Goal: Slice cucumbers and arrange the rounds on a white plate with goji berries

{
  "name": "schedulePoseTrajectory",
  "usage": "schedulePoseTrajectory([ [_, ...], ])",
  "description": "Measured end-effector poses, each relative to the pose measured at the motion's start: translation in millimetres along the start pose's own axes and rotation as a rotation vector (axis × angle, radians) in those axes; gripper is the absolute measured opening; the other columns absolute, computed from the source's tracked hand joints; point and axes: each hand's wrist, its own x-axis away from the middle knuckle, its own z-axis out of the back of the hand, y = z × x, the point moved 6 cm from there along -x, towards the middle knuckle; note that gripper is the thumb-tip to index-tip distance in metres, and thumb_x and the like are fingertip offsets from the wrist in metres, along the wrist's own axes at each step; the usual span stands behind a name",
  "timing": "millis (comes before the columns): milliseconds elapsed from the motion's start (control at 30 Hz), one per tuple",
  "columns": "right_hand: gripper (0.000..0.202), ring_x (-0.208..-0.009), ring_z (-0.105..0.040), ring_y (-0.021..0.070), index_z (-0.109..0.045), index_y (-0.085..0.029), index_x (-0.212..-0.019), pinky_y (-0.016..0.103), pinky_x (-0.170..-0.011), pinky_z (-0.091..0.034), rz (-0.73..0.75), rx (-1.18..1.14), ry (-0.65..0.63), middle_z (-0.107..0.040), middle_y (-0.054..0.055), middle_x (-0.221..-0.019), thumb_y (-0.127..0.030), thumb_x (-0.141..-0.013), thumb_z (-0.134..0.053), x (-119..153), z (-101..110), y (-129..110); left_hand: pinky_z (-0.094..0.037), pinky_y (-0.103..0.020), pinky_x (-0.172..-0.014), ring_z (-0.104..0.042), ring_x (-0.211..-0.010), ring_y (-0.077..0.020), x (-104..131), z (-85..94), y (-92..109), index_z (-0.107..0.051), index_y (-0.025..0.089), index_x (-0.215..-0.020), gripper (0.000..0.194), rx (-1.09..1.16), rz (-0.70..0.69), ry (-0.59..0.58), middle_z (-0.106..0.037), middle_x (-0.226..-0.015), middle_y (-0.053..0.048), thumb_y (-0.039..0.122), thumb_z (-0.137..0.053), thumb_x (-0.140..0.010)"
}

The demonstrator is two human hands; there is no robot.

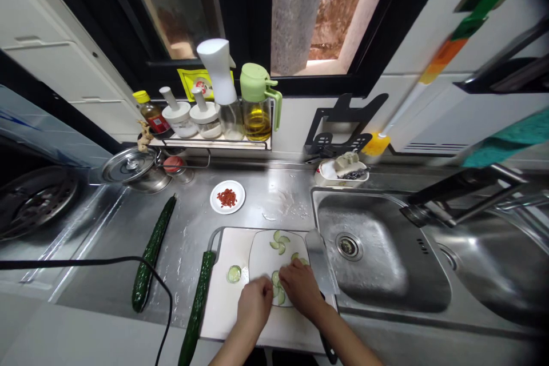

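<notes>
A white plate lies on the cutting board, bearing thin green cucumber slices set in pinwheel shapes. My left hand is closed at the plate's left edge, fingertips curled and hidden. Bent over the lower right of the plate, my right hand has its fingers drawn together beside another group of slices; whatever is between them is hidden. A small stack of round cucumber slices sits on the board left of the plate. The knife rests along the board's right side, partly behind my right forearm.
One cucumber lies along the board's left edge, another farther left. A black cable crosses the left side. Behind the board is a small dish of red bits; a sink is on the right, a condiment shelf at the back.
</notes>
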Motion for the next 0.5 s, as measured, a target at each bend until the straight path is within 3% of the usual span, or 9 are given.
schedulePoseTrajectory([
  [233, 0.013, -0.099, -0.052, 0.0226, -0.063, -0.021, -0.081, 0.034, -0.075, -0.031, 0.029, 0.054, 0.054, -0.066, 0.003, -0.089, -0.019, -0.088, -0.052, 1.9, -4.0, -1.5, -0.038, -0.021, -0.074, -0.060, -0.085, -0.0134, 2.4, 0.6, 5.3, -0.064, 0.021, -0.083, 0.019, -0.102, -0.040, 0.025, -0.062, -0.089, -0.003, 0.014, -0.047, -0.081],
  [500, 0.010, -0.096, -0.052, 0.0225, -0.062, -0.020, -0.079, 0.035, -0.074, -0.031, 0.062, 0.075, 0.094, -0.064, 0.002, -0.086, -0.016, -0.085, -0.056, 4.3, -7.3, -1.2, -0.040, -0.023, -0.074, -0.059, -0.082, -0.0143, 2.4, -0.3, 6.8, -0.065, 0.021, -0.084, 0.020, -0.147, -0.052, 0.032, -0.058, -0.093, -0.005, 0.018, -0.045, -0.083],
])
